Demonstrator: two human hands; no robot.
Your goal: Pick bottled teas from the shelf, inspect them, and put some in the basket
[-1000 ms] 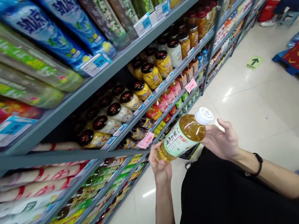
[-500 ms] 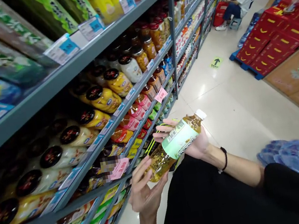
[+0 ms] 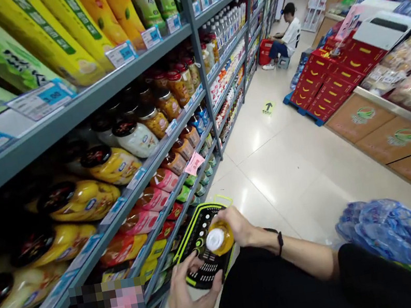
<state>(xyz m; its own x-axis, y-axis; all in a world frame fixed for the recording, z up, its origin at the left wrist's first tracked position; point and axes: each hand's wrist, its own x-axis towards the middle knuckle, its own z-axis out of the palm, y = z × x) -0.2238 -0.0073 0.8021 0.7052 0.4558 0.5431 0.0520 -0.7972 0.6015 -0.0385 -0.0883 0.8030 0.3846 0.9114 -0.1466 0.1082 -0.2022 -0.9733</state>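
My right hand (image 3: 237, 228) is wrapped round a plastic bottle (image 3: 225, 240) of yellow-brown drink. Its white cap points up toward me, and most of the label is out of sight. Just left of the bottle, my left hand (image 3: 188, 296) is held with fingers curved and apart, nothing in it. Below both hands, on the floor by the shelf, stands a black shopping basket (image 3: 209, 268) with a lime-green rim. Few contents can be made out in it; the hands and bottle cover part of it.
Shelves (image 3: 157, 51) of drinks and jars run along my left. Blue plastic-wrapped bottles (image 3: 379, 230) lie on the floor at right. Farther up the aisle are stacked red boxes (image 3: 335, 82) and a seated person (image 3: 288, 37). A display stand (image 3: 403, 136) lines the right side.
The bottle has turned from lying across both hands to cap toward me. My left hand has let go of it. The view has swung right, bringing the basket into sight.
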